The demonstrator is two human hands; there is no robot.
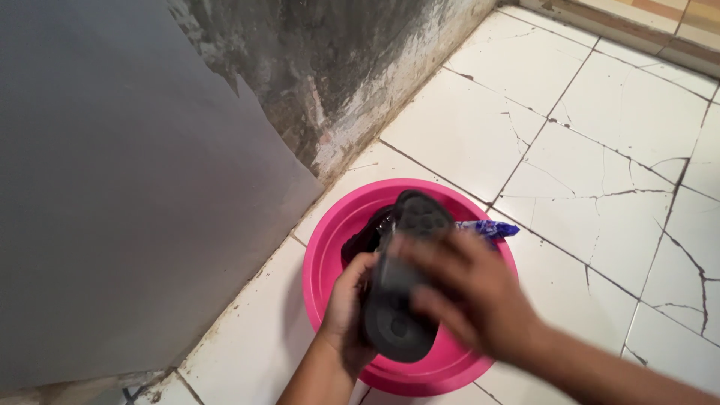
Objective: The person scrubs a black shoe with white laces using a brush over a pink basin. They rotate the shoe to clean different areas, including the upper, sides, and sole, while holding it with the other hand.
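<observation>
While its fingers clench around a dark grey rubber sandal (401,289), sole upward, the left hand (349,307) steadies it over a round pink plastic basin (319,259). At three o'clock, the blurred right hand (469,289) lies on the sole, fingers spread. Cracked white floor tiles (592,142) surround the basin.

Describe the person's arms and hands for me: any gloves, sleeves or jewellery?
Both are bare. The left hand and right hand wear no gloves, and no rings or watch show. Both forearms are uncovered up to the frame edge, with no sleeve in view. The right hand is motion-blurred, so fine detail is unclear.
</observation>
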